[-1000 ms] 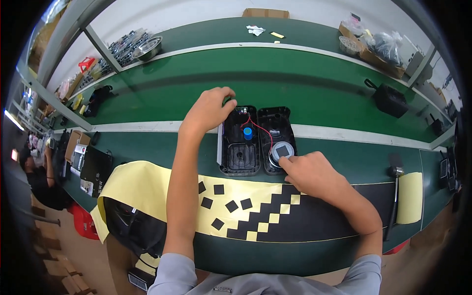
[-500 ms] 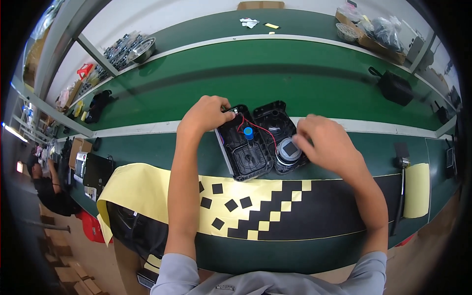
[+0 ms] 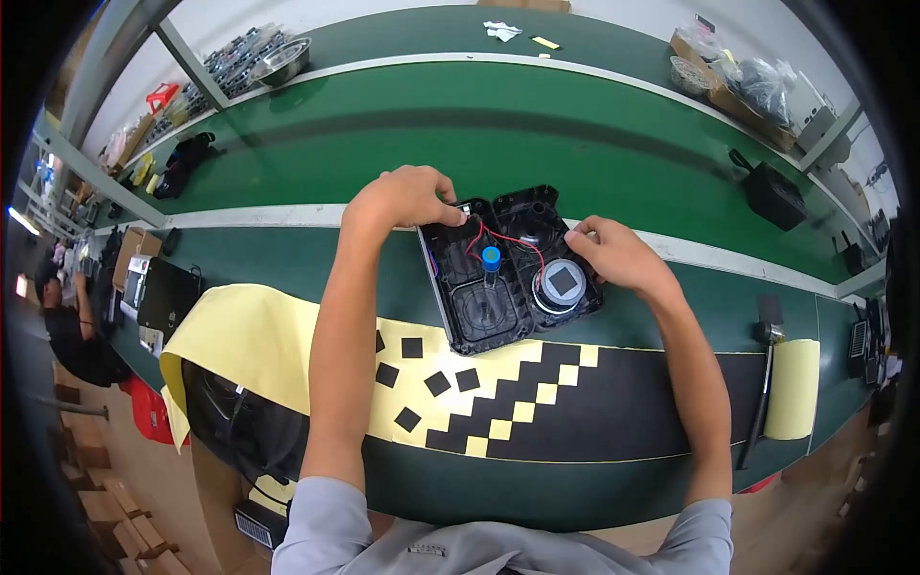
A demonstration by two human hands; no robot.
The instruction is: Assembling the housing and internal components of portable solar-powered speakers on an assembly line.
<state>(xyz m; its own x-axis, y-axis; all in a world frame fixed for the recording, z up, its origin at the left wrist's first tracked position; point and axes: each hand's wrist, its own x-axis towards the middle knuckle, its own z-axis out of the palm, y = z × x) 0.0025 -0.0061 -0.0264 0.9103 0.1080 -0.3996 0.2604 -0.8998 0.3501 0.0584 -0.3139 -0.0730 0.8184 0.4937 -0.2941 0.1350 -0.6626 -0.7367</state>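
Note:
An opened black plastic speaker case lies in front of me, its two halves side by side. My left hand (image 3: 407, 203) pinches the far left corner of the left half (image 3: 470, 337), thumb beside a small white part. In that half stands a blue-topped cylinder (image 3: 491, 257). Thin red wires (image 3: 517, 240) run across to the right half (image 3: 529, 203). There a round silver speaker driver (image 3: 550, 295) carries a dark square pad (image 3: 564, 279) on its back. My right hand (image 3: 621, 257) grips the right half's outer edge, its fingertips partly hidden behind it.
A yellow and black checkered sheet (image 3: 613, 407) lies nearer me, with a hammer (image 3: 759, 402) and a yellow roll (image 3: 793, 388) at its right end. Beyond runs a green conveyor belt (image 3: 431, 125) bearing a black box-shaped speaker (image 3: 772, 192). Another person (image 3: 81, 331) sits far left.
My right hand has moved from beside the driver onto the right half's outer edge. That half now sits closer against the left one. The whole view has shifted slightly.

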